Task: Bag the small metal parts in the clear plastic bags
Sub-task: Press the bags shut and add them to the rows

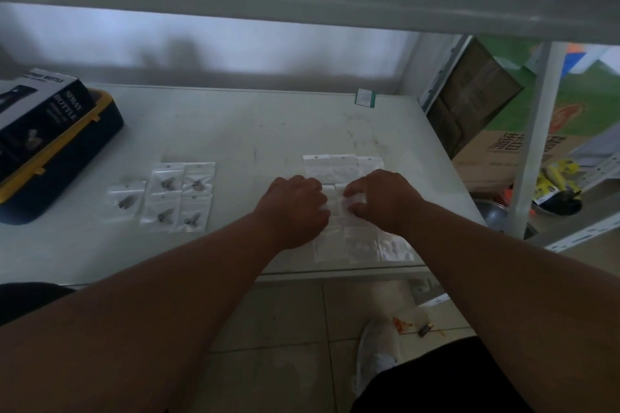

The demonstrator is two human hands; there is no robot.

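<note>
Several clear plastic bags lie on the white table [235, 131]. A group of filled bags [177, 198], each holding a small dark metal part, sits left of centre. To the right, empty bags [339, 166] lie in rows, with more bags [365, 246] near the front edge. My left hand [295, 204] and my right hand [382, 198] lie on one bag [335, 208] in the middle of these rows. Both hands have curled fingers pinching that bag. The fingertips hide what is under them.
A black spray bottle box [37, 111] rests on a dark case with yellow trim [67, 147] at the far left. A small green-edged label [365, 98] lies at the back. Cardboard boxes [486, 151] and a shelf post [533, 144] stand to the right.
</note>
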